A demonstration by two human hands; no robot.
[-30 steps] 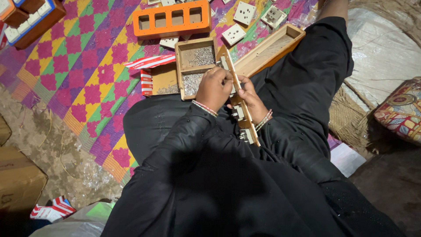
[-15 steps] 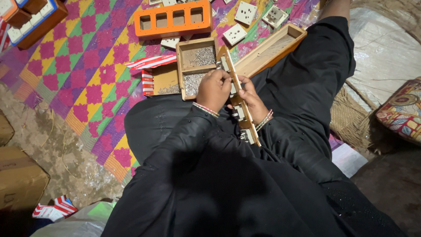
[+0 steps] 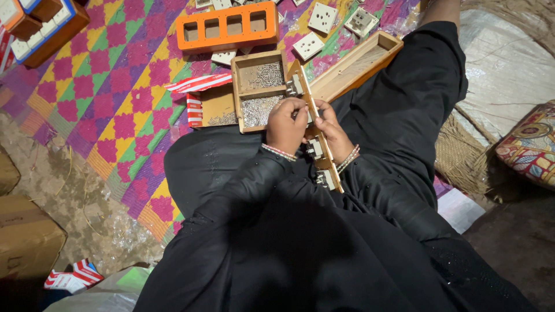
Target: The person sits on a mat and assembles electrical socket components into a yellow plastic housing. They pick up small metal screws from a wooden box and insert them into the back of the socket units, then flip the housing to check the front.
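A long, narrow wooden board (image 3: pixel 329 167) with small white electrical fittings mounted on it rests tilted across my lap. My left hand (image 3: pixel 286 124) grips the board's left side near its middle, fingers curled over a fitting. My right hand (image 3: pixel 332 130) holds the board from the right, fingers pressed against its edge. Just beyond my hands stands a small wooden box (image 3: pixel 260 89) divided into two compartments, both holding several small metal screws.
An orange frame (image 3: pixel 228 26) with several rectangular holes lies on the chequered mat (image 3: pixel 115 81). White socket plates (image 3: pixel 322 17) are scattered at the far side. A long wooden case (image 3: pixel 361 60) lies to the right, cardboard boxes (image 3: pixel 26 237) at left, a patterned cushion (image 3: pixel 529 144) at right.
Both hands stay on the board with only slight finger movement; the view has shifted a little.
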